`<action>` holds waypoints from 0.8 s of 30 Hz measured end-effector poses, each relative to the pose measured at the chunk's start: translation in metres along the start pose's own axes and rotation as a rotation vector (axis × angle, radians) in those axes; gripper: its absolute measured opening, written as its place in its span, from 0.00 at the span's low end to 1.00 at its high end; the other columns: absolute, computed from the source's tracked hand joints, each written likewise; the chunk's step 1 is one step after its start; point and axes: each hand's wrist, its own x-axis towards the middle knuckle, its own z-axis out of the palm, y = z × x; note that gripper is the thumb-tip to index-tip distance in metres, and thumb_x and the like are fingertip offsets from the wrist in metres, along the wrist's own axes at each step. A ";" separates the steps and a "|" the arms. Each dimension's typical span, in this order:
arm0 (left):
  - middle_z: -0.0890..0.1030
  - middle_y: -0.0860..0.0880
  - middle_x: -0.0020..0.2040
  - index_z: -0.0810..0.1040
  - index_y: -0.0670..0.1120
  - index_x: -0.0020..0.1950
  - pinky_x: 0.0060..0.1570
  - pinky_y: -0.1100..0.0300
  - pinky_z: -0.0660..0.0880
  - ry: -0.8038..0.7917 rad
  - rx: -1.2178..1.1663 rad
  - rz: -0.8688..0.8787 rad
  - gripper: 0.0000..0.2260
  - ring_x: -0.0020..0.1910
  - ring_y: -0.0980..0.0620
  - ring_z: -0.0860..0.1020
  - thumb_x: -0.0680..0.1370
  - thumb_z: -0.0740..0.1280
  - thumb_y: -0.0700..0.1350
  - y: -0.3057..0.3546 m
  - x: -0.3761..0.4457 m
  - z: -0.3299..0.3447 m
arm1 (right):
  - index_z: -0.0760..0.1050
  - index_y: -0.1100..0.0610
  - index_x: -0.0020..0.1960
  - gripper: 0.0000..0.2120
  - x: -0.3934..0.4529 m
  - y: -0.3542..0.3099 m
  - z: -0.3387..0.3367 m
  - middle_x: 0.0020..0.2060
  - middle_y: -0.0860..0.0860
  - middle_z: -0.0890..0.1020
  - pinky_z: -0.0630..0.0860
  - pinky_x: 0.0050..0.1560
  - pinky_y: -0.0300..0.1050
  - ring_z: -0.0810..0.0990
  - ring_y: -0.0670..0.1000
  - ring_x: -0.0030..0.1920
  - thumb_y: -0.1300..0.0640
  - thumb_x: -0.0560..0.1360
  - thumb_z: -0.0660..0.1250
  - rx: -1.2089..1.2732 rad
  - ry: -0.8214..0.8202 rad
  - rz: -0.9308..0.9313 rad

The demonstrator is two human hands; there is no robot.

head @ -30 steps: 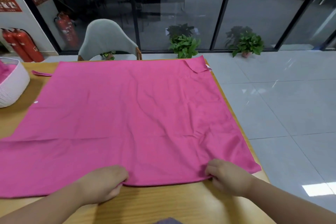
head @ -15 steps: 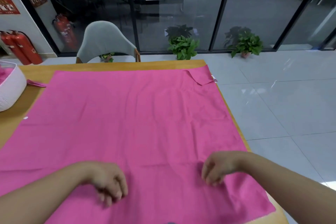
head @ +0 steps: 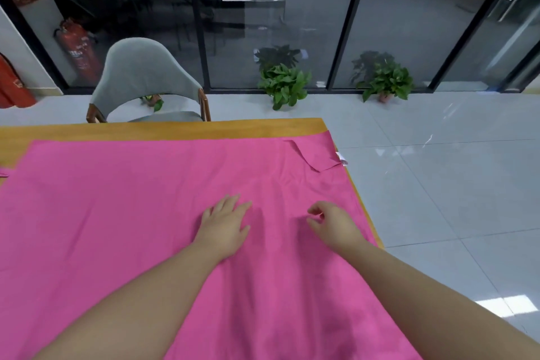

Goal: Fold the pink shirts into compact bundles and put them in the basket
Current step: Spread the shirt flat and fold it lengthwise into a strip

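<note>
The pink shirt lies spread over the wooden table. The left hand presses it with flat fingers; the right hand hovers loosely curled, holding nothing. A grey chair stands beyond the far edge (two potted plants further right).

Office or commercial interior. Floor-to-ceiling glass partition with black frames runs beyond the desk's far edge. Red fire extinguishers at the far left wall, potted plants on grey tiled floor, grey chair at the far edge.
</note>
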 end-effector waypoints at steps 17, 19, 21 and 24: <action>0.46 0.57 0.78 0.46 0.61 0.77 0.73 0.47 0.42 0.182 0.046 -0.079 0.33 0.77 0.55 0.42 0.71 0.32 0.62 -0.018 0.083 0.018 | 0.73 0.60 0.64 0.16 0.186 0.063 -0.021 0.61 0.56 0.76 0.66 0.60 0.49 0.71 0.58 0.63 0.63 0.76 0.60 -0.451 0.063 -0.131; 0.47 0.57 0.78 0.46 0.61 0.77 0.73 0.47 0.42 0.189 0.038 -0.078 0.32 0.77 0.55 0.42 0.72 0.32 0.62 -0.019 0.082 0.019 | 0.75 0.63 0.51 0.08 0.193 0.063 -0.025 0.51 0.62 0.79 0.67 0.49 0.51 0.75 0.62 0.54 0.61 0.79 0.58 -0.320 0.183 -0.083; 0.46 0.57 0.78 0.44 0.61 0.76 0.73 0.47 0.41 0.188 0.040 -0.079 0.32 0.77 0.56 0.41 0.72 0.32 0.62 -0.019 0.082 0.020 | 0.73 0.64 0.47 0.13 0.202 0.059 -0.030 0.47 0.64 0.79 0.66 0.44 0.51 0.76 0.64 0.49 0.57 0.82 0.55 -0.176 0.238 -0.019; 0.46 0.58 0.78 0.43 0.61 0.76 0.73 0.48 0.41 0.197 0.038 -0.086 0.31 0.76 0.57 0.40 0.72 0.33 0.62 -0.019 0.083 0.021 | 0.71 0.62 0.48 0.12 0.218 0.051 -0.038 0.47 0.64 0.79 0.62 0.40 0.47 0.76 0.63 0.49 0.56 0.83 0.53 -0.110 0.228 0.013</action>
